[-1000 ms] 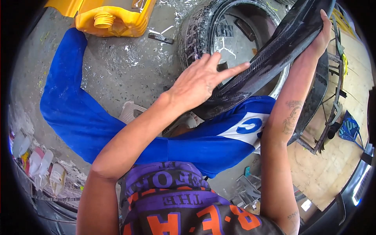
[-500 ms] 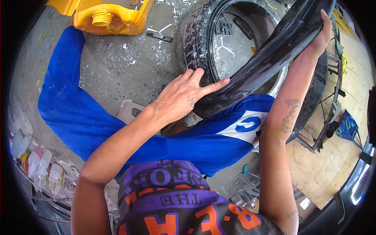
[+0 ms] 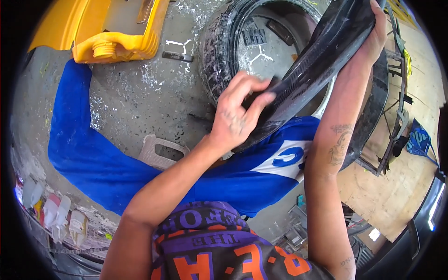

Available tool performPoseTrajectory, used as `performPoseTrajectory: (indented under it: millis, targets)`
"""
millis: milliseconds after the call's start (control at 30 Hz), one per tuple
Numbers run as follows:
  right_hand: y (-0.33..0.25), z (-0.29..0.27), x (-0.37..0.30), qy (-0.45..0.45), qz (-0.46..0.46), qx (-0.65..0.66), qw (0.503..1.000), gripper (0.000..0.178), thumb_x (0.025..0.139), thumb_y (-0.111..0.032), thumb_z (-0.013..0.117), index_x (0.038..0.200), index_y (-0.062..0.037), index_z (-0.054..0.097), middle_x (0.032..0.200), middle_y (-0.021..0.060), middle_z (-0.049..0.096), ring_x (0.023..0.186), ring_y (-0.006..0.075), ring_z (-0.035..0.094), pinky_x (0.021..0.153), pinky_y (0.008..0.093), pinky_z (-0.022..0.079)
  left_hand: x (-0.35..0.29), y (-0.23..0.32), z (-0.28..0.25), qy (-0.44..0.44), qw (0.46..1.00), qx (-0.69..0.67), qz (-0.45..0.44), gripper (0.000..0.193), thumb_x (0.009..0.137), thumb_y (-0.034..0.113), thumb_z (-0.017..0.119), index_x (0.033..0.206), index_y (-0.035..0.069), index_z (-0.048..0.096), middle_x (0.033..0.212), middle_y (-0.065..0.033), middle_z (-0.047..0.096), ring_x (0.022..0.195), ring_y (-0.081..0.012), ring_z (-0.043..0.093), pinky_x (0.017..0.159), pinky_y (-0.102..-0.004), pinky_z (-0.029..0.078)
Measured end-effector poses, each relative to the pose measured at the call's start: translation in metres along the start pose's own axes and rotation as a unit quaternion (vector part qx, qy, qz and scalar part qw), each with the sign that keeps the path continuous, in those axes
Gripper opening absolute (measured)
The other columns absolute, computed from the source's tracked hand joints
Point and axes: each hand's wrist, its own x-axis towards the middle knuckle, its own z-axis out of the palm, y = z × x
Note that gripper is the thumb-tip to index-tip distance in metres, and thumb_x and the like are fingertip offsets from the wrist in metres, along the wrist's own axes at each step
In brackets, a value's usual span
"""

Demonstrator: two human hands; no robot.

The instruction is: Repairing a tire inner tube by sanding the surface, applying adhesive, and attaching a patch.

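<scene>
Right hand (image 3: pixel 377 35) clamped on the upper edge of the black curved part (image 3: pixel 322 60), fingers wrapped at its far end. Left hand (image 3: pixel 240 109) half-curled at the part's near stretch, thumb and fingertips a narrow gap apart — small dark patch by the fingertips, can't tell if it's held. Part slopes up from beside the left hand to the right, its low end by the blue trousers (image 3: pixel 112 154). Tire (image 3: pixel 212 53) lies flat just beyond the left hand, partly behind the part. Yellow container (image 3: pixel 122 40) on the floor (image 3: pixel 121 100), well left of both hands. Wooden board (image 3: pixel 373 200) right of and nearer than the right hand.
</scene>
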Motion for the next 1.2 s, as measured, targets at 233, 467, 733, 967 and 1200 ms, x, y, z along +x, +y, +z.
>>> performPoseTrajectory:
  millis: [233,467,733,967,1200]
  targets:
    - [-0.001,0.003,-0.006,0.032,-0.007,0.027,0.999,0.021,0.097,-0.027,0.071,0.101,-0.0057,0.070,0.080,0.0058,0.071,0.056,0.0150,0.064,0.051,0.0249,0.054,0.018,0.006,0.009,-0.026,0.999,-0.030,-0.012,0.022,0.096,-0.003,0.074,0.117,-0.003,0.069,0.111,-0.0114,0.061,0.101,-0.0170,0.065,0.088,-0.0287,0.053]
    - [-0.006,0.009,-0.013,0.004,0.004,0.022,1.000,0.022,0.097,-0.026,0.071,0.103,-0.0052,0.070,0.079,0.0051,0.071,0.053,0.0146,0.064,0.048,0.0246,0.053,0.044,0.010,0.019,-0.010,0.999,-0.018,0.040,0.021,0.090,-0.003,0.078,0.109,-0.005,0.068,0.100,-0.0185,0.067,0.091,-0.0312,0.068,0.084,-0.0380,0.055]
    - [0.004,0.019,-0.011,-0.005,-0.024,0.044,0.999,0.021,0.096,-0.028,0.072,0.098,-0.0066,0.069,0.074,0.0040,0.068,0.051,0.0144,0.061,0.045,0.0260,0.051,0.032,0.009,0.012,-0.004,0.998,0.024,0.054,0.020,0.090,-0.002,0.078,0.108,-0.005,0.068,0.099,-0.0179,0.066,0.091,-0.0319,0.069,0.085,-0.0372,0.055]
    - [0.001,0.017,-0.012,0.040,-0.012,-0.006,0.999,0.026,0.095,-0.031,0.071,0.098,-0.0059,0.069,0.073,0.0037,0.067,0.051,0.0145,0.061,0.046,0.0260,0.051,0.034,0.014,0.016,-0.009,1.000,0.008,0.028,0.019,0.091,-0.002,0.076,0.108,-0.004,0.067,0.099,-0.0169,0.065,0.092,-0.0302,0.068,0.085,-0.0368,0.054]
    - [0.004,0.015,-0.015,0.017,-0.042,0.019,0.999,0.022,0.097,-0.028,0.069,0.100,-0.0064,0.069,0.075,0.0032,0.068,0.052,0.0140,0.062,0.047,0.0251,0.051,0.019,0.011,0.010,-0.029,0.997,0.031,0.070,0.020,0.093,0.002,0.077,0.109,-0.004,0.066,0.098,-0.0153,0.063,0.084,-0.0270,0.065,0.077,-0.0349,0.052]
